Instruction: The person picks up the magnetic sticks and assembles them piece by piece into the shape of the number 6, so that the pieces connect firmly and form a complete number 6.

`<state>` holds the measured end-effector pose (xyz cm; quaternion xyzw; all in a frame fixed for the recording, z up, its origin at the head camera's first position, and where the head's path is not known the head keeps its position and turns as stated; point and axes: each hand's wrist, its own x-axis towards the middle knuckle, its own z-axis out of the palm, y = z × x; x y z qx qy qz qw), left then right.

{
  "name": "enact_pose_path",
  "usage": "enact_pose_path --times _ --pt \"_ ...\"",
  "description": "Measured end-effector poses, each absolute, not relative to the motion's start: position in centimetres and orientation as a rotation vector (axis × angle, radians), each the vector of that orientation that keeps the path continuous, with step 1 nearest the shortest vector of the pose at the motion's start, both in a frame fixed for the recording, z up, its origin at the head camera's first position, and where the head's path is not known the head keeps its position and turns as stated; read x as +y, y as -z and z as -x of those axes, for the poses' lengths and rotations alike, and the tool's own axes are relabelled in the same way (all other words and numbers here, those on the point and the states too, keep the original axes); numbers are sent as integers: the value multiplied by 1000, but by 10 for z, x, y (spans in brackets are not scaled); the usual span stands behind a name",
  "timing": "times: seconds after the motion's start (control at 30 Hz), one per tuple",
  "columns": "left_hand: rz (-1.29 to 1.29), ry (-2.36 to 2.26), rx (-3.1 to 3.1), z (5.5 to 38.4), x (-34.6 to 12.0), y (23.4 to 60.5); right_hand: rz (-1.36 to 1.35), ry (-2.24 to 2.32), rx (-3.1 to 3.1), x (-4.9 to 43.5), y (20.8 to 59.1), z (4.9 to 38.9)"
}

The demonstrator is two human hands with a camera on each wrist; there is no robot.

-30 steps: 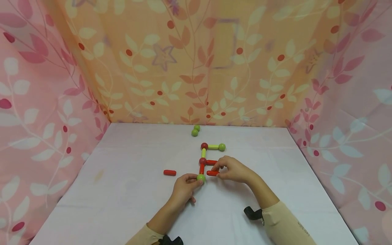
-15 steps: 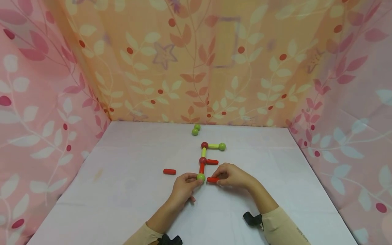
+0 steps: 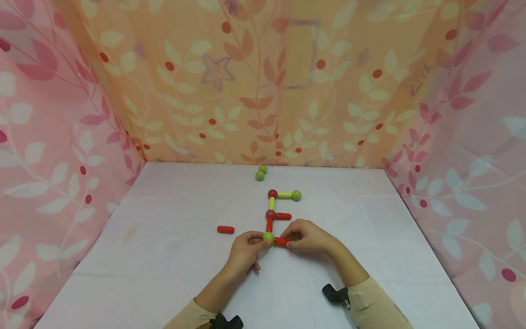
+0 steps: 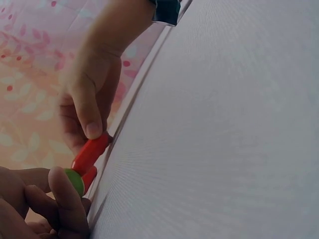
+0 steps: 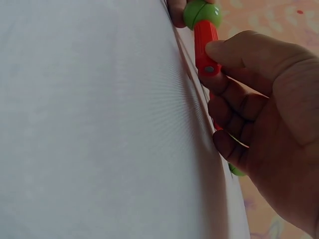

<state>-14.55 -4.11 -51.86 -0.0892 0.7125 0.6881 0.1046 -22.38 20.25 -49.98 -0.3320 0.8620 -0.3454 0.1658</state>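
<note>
My left hand (image 3: pixel 245 250) pinches a green ball (image 3: pixel 268 237) at the near end of a joined figure of rods and balls. Between thumb and fingers, my right hand (image 3: pixel 309 236) holds a red rod (image 5: pixel 205 47), its far end against that green ball in the right wrist view. From the ball another red rod (image 3: pixel 269 225) runs back to a red ball (image 3: pixel 270 214), which carries a red side rod (image 3: pixel 283 216). Farther back, a yellow-green rod (image 3: pixel 271 203) leads to a second red ball (image 3: pixel 272 194), with a yellow-green rod (image 3: pixel 285 195) and green ball (image 3: pixel 296 195) to its right.
A loose red rod (image 3: pixel 225 229) lies left of the figure. Two green balls (image 3: pixel 260 175) sit together near the back edge of the white table (image 3: pixel 164 274). Patterned cloth (image 3: pixel 185 91) hangs behind and at both sides.
My right hand has moved the red rod toward me, then left against the near green ball. My left hand stays on that ball.
</note>
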Motion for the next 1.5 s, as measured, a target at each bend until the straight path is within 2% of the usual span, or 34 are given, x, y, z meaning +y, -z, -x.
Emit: enact_pose_path --times 0.37,0.57,0.73,0.97,1.1,1.5 --pt "180 -1824 2235 157 -44 506 985 1028 2426 207 503 226" --pt "100 -1590 2445 181 -56 485 1005 1050 2409 206 505 226" --pt "-81 -1462 2585 210 -58 474 978 1046 2413 204 505 226" --pt "-474 -1202 2653 256 -49 474 979 1050 2410 206 506 225" --pt "-604 -1084 2614 274 -42 475 990 1054 2407 207 507 226" --pt "-641 -893 2598 293 -24 489 997 1051 2390 208 505 224"
